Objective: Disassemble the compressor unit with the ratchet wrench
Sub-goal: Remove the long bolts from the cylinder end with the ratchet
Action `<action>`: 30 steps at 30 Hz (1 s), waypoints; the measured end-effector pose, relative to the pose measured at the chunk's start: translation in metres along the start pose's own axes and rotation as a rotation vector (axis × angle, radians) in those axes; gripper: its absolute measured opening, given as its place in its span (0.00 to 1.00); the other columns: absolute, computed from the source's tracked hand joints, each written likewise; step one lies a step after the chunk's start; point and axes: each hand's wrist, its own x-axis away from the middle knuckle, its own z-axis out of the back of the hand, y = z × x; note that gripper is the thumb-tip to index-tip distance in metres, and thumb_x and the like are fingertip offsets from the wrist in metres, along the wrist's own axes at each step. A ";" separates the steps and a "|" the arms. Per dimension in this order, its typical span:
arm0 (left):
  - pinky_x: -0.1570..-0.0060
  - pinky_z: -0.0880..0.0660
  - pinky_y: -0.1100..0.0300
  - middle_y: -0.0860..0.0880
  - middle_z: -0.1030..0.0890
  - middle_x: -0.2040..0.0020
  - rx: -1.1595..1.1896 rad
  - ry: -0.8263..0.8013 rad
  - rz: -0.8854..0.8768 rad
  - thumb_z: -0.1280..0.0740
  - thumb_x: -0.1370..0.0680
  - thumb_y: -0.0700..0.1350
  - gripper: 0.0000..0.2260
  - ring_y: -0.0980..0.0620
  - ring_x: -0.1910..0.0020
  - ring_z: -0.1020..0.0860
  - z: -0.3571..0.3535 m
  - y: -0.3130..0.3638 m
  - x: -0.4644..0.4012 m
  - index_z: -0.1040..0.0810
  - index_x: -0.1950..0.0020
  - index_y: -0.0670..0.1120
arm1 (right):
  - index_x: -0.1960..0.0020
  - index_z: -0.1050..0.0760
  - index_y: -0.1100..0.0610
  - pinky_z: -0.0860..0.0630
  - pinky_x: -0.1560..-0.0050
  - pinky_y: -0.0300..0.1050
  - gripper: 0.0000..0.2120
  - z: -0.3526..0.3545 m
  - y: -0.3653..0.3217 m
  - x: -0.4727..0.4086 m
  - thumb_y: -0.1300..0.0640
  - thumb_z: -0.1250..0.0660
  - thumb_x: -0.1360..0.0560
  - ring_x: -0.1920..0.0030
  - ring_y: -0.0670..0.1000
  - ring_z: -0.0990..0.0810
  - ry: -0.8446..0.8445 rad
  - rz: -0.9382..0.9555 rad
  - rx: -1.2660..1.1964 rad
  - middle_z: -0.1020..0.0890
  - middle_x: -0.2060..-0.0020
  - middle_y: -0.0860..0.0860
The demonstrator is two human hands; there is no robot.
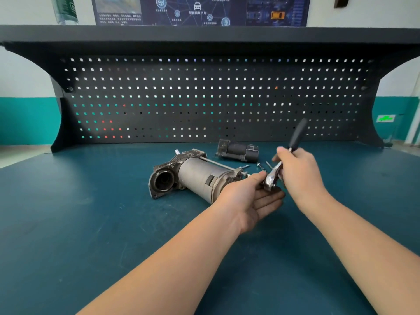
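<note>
The compressor unit point(195, 176), a grey metal cylinder with a dark cast head at its left end, lies on its side mid-bench. A long bolt point(216, 163) runs along its top. My right hand point(300, 176) grips the ratchet wrench point(276, 171) by its shaft, black handle point(298, 134) pointing up and away. The chrome head hangs just off the cylinder's right end. My left hand point(250, 196) lies palm up under the wrench head, thumb and fingertips touching it; whether it pinches the head is hidden.
A separate dark motor part point(237, 151) lies behind the unit. Loose bolts point(261, 166) lie between it and my hands. The blue-green bench mat point(91, 212) spreads on all sides. A black pegboard point(204, 98) closes off the back.
</note>
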 end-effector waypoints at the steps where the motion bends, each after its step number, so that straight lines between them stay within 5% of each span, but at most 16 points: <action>1: 0.67 0.19 0.59 0.43 0.17 0.66 -0.004 0.000 -0.003 0.34 0.22 0.46 0.10 0.50 0.70 0.17 0.000 0.000 0.001 0.22 0.54 0.39 | 0.62 0.27 0.54 0.33 0.69 0.38 0.10 0.001 -0.003 0.005 0.53 0.39 0.23 0.72 0.44 0.30 0.010 0.195 0.036 0.27 0.75 0.45; 4: 0.71 0.20 0.62 0.47 0.18 0.70 -0.019 -0.016 -0.010 0.35 0.21 0.46 0.10 0.54 0.73 0.19 0.001 0.001 0.001 0.22 0.59 0.43 | 0.60 0.29 0.50 0.30 0.64 0.43 0.09 0.003 -0.006 0.023 0.47 0.41 0.24 0.69 0.45 0.29 -0.149 0.657 0.214 0.27 0.74 0.44; 7: 0.74 0.23 0.64 0.49 0.20 0.72 -0.011 -0.005 -0.013 0.38 0.21 0.44 0.12 0.55 0.75 0.20 0.001 0.002 0.001 0.23 0.62 0.44 | 0.59 0.30 0.51 0.30 0.65 0.48 0.11 -0.001 -0.004 0.027 0.46 0.42 0.23 0.69 0.48 0.30 -0.166 0.709 0.298 0.28 0.74 0.43; 10: 0.72 0.20 0.60 0.46 0.19 0.71 0.003 0.009 0.001 0.37 0.21 0.43 0.10 0.52 0.74 0.19 0.000 0.002 0.003 0.23 0.60 0.41 | 0.61 0.29 0.54 0.32 0.69 0.38 0.10 -0.005 -0.008 0.020 0.52 0.40 0.22 0.72 0.42 0.30 -0.020 0.383 0.121 0.27 0.75 0.43; 12: 0.68 0.19 0.58 0.44 0.18 0.68 0.006 0.003 0.002 0.37 0.21 0.43 0.09 0.50 0.72 0.18 -0.001 0.001 0.001 0.22 0.56 0.39 | 0.62 0.28 0.57 0.35 0.71 0.41 0.11 -0.002 -0.007 0.009 0.55 0.41 0.23 0.73 0.46 0.30 0.029 0.052 0.087 0.29 0.74 0.47; 15: 0.68 0.20 0.59 0.44 0.17 0.68 0.005 0.000 0.009 0.37 0.20 0.45 0.10 0.51 0.72 0.18 -0.001 0.000 -0.001 0.23 0.55 0.39 | 0.66 0.33 0.58 0.43 0.76 0.37 0.13 0.003 -0.001 0.000 0.57 0.43 0.23 0.83 0.48 0.38 -0.124 -0.432 -0.031 0.34 0.77 0.51; 18: 0.69 0.20 0.60 0.45 0.17 0.70 0.002 0.000 0.015 0.37 0.20 0.46 0.10 0.52 0.73 0.18 -0.001 0.000 -0.003 0.23 0.55 0.40 | 0.67 0.35 0.56 0.45 0.80 0.33 0.14 0.005 0.006 -0.003 0.55 0.43 0.23 0.87 0.46 0.44 -0.188 -0.539 -0.093 0.37 0.80 0.49; 23: 0.67 0.19 0.59 0.43 0.17 0.64 0.001 0.003 -0.001 0.35 0.21 0.47 0.11 0.50 0.68 0.18 0.001 0.000 -0.002 0.22 0.54 0.39 | 0.60 0.26 0.57 0.35 0.67 0.43 0.12 0.000 -0.002 0.002 0.53 0.41 0.22 0.71 0.47 0.30 0.004 0.091 0.087 0.28 0.74 0.48; 26: 0.67 0.19 0.60 0.45 0.17 0.67 -0.014 -0.008 -0.011 0.34 0.22 0.47 0.10 0.52 0.71 0.18 0.001 0.000 -0.001 0.22 0.57 0.41 | 0.56 0.29 0.55 0.30 0.62 0.44 0.11 0.004 -0.009 0.019 0.49 0.41 0.21 0.67 0.45 0.27 -0.098 0.500 0.216 0.25 0.71 0.46; 30: 0.72 0.22 0.62 0.46 0.20 0.64 -0.021 -0.019 -0.010 0.38 0.21 0.42 0.08 0.53 0.73 0.19 0.002 0.001 -0.001 0.23 0.57 0.43 | 0.57 0.32 0.50 0.29 0.64 0.49 0.08 0.002 -0.009 0.028 0.47 0.42 0.22 0.67 0.53 0.26 -0.191 0.664 0.326 0.27 0.73 0.44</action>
